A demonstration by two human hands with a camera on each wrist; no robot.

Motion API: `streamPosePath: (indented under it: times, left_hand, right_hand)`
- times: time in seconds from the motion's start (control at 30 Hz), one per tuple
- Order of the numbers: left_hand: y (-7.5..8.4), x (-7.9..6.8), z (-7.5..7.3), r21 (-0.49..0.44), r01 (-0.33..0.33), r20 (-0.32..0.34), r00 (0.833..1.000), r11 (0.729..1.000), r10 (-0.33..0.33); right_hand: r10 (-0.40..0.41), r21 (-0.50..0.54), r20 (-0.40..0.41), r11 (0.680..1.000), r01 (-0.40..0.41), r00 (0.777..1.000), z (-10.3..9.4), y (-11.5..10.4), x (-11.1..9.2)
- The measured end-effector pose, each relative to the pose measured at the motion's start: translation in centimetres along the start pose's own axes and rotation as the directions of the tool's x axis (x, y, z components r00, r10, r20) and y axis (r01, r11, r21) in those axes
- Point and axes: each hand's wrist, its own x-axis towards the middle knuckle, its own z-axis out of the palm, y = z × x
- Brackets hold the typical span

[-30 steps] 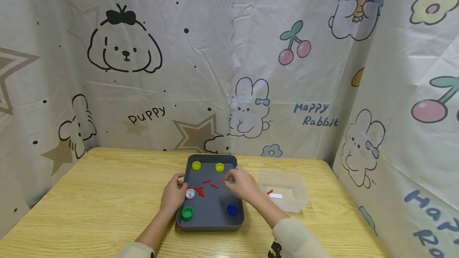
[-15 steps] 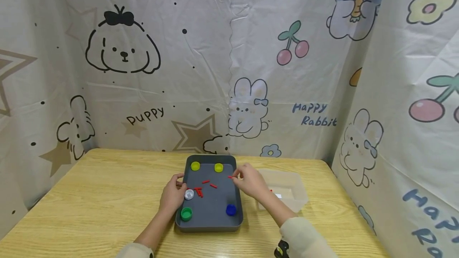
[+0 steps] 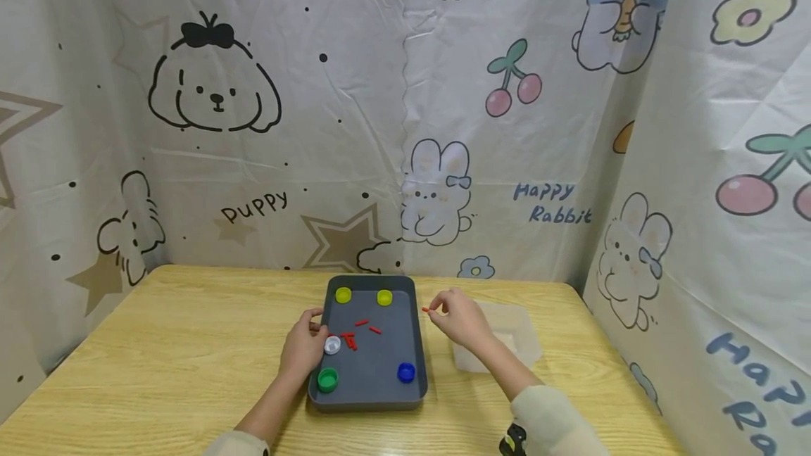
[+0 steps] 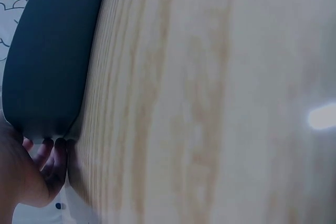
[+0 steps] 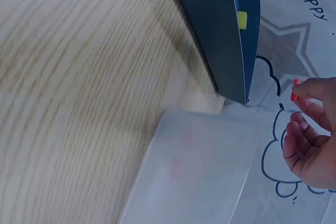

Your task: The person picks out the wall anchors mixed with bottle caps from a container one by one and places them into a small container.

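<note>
My right hand pinches a small red stick between thumb and index finger, in the air just right of the dark grey tray. Its other fingers are loosely bent. On the tray's left side, my left hand grips the wall; in the left wrist view its fingers lie against the outside. Several more red sticks lie in the tray, some bunched near a white cap, others apart like this red stick. A translucent plastic box stands right of the tray, partly behind my right forearm.
Inside the tray's corners sit a yellow cap, a second yellow cap, a green cap and a blue cap. All stands on a wooden table. A printed curtain hangs behind and at both sides.
The right hand has lifted the red stick away from the tray's interior and carried it rightward past the rim, towards the translucent box. The left hand keeps its place on the tray.
</note>
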Motion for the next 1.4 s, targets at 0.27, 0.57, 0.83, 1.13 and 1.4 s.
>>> streamPosePath:
  times: [0.27, 0.57, 0.83, 1.13, 1.4]
  left_hand:
    - [0.0, 0.0, 0.0, -0.001, -0.006, 0.003, 1.0, 1.0, 0.006]
    - [0.2, -0.2, -0.1, 0.002, 0.005, 0.003, 1.0, 1.0, -0.005]
    - [0.2, -0.2, 0.0, 0.007, 0.003, 0.001, 1.0, 1.0, -0.003]
    - [0.1, -0.1, 0.1, 0.009, 0.001, -0.001, 1.0, 1.0, -0.001]
    - [0.1, -0.1, 0.1, 0.015, 0.0, -0.003, 1.0, 1.0, 0.0]
  right_hand:
    - [0.035, 0.002, -0.036, 0.999, -0.035, 0.999, -0.7, 1.6, -0.5]
    - [0.06, 0.009, -0.041, 0.998, -0.059, 0.997, -1.5, 3.1, -1.2]
    - [0.089, 0.016, -0.041, 0.996, -0.088, 0.995, -2.1, 4.6, -1.9]
    - [0.064, 0.029, -0.094, 0.998, -0.062, 0.993, -2.5, 6.3, -2.8]
    - [0.147, 0.02, -0.054, 0.989, -0.146, 0.988, -2.5, 7.8, -2.8]
